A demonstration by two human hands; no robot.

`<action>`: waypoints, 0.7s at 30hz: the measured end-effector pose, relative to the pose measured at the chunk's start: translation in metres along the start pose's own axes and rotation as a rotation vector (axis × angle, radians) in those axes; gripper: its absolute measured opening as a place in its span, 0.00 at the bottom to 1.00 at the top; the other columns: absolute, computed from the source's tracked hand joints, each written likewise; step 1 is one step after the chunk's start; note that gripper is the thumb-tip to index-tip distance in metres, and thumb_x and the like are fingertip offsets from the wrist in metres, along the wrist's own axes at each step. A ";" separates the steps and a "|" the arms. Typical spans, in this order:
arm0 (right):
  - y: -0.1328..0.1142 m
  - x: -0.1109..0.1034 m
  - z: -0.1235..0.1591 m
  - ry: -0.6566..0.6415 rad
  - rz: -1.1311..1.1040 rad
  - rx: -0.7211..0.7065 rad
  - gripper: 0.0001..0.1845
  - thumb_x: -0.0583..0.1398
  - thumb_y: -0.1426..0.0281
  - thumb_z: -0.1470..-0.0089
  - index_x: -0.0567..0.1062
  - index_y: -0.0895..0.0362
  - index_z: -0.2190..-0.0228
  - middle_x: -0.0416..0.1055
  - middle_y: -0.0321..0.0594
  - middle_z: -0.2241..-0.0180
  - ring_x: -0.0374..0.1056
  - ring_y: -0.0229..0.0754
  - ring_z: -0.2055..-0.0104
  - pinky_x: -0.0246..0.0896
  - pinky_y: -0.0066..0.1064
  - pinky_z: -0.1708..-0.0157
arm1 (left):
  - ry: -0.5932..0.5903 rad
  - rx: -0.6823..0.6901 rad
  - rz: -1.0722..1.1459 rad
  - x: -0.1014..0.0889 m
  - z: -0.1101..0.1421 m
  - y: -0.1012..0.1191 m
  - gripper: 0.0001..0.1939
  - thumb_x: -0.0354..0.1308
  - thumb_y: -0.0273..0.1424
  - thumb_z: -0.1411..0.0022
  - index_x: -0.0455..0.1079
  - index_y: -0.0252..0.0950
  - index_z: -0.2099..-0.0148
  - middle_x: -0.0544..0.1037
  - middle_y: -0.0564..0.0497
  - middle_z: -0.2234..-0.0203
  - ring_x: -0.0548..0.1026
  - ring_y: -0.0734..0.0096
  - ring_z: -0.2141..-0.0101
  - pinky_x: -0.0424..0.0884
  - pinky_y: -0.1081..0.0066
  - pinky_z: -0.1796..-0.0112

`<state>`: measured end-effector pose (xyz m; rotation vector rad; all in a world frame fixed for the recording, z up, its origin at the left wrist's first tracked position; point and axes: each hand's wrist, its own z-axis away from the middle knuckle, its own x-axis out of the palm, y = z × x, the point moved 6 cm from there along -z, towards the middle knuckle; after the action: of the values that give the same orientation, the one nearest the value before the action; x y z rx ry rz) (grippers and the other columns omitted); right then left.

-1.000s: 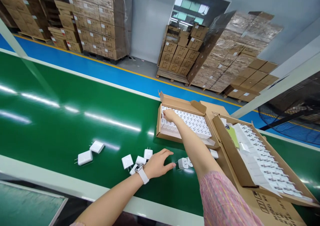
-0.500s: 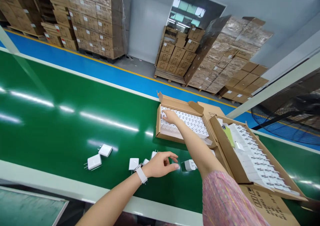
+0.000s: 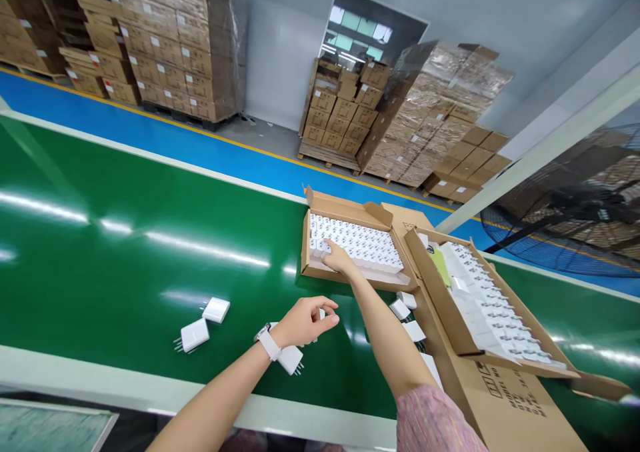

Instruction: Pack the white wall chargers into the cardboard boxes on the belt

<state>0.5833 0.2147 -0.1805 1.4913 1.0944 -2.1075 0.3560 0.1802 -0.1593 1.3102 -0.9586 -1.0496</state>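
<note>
Right hand (image 3: 339, 259) narrow, fingertips on white plug adapters (image 3: 355, 239) packed in open cardboard tray (image 3: 304, 252), grip unclear; left hand (image 3: 303, 322) narrow, any hold unclear, tray at 12 o'clock, loose adapter (image 3: 195, 335) at 9 o'clock on green worktop (image 3: 125, 292).

Reaching out with the right arm (image 3: 385, 332) nearly straight, right hand (image 3: 339, 259) tipped downward; holding the left hand (image 3: 303, 323) lower and closer, bent at the wrist (image 3: 280, 333), fingers (image 3: 320, 320) curled toward the thumb.

Power adapters (image 3: 195, 335) lie on the conveyor belt (image 3: 150, 192) left of one carton (image 3: 306, 252). A second carton (image 3: 440, 305) sits to its right.
</note>
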 end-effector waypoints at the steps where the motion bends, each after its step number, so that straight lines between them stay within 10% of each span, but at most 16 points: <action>1: -0.003 0.001 -0.001 -0.003 -0.004 -0.009 0.49 0.63 0.73 0.53 0.62 0.53 0.30 0.76 0.45 0.41 0.77 0.51 0.50 0.70 0.33 0.53 | 0.001 -0.003 -0.005 -0.001 0.000 -0.001 0.25 0.60 0.47 0.34 0.75 0.34 0.43 0.83 0.46 0.62 0.71 0.75 0.78 0.68 0.73 0.76; 21: 0.031 -0.018 0.003 0.075 0.087 0.204 0.40 0.59 0.68 0.48 0.65 0.61 0.34 0.79 0.55 0.49 0.78 0.56 0.50 0.72 0.38 0.57 | -0.003 -0.009 -0.139 -0.006 0.000 0.000 0.23 0.61 0.43 0.35 0.78 0.34 0.46 0.83 0.46 0.62 0.69 0.73 0.75 0.63 0.73 0.75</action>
<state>0.6083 0.1894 -0.1755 1.6897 0.8426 -2.1719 0.3546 0.1863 -0.1594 1.3842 -0.8740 -1.1607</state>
